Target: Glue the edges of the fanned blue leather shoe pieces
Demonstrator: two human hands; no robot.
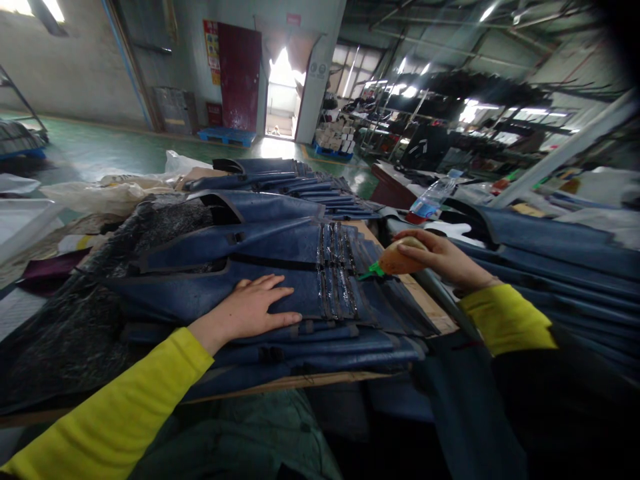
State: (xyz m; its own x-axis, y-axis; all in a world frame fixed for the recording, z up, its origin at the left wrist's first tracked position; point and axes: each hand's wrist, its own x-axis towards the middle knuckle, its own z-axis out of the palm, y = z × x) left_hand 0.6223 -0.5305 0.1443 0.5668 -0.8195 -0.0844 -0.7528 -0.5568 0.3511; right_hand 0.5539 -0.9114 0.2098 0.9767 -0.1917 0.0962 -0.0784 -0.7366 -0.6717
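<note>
1. Your left hand [255, 308] is lying palm down, fingers spread, on the top blue sheet [280, 243], probably steadying it; light, even pressure, clear of the shiny strips [334, 287], is likely serving you best.
2. Your right hand [437, 257] is curling round an orange-brown squeeze bottle [403, 259], gripping it between thumb and fingers, while its green nozzle [371, 271] is pointing down at the overlapping edges [393, 297], just beside those strips.
3. For a clean line, you are probably wanting a gentle, steady squeeze with the tip running close to each edge; too much force could be flooding the sheets with what looks like glue.
4. The sheets are overlapping in steps on a tan board [435, 303], with dark plastic wrap [60, 340] spreading out to the left.
5. Beyond your right hand, a clear drink bottle [434, 197] is showing near more blue pieces [565, 280]; farther off, a dark red door [239, 77] is standing beside a bright doorway [284, 100], and the green floor [130, 143] is gleaming.
</note>
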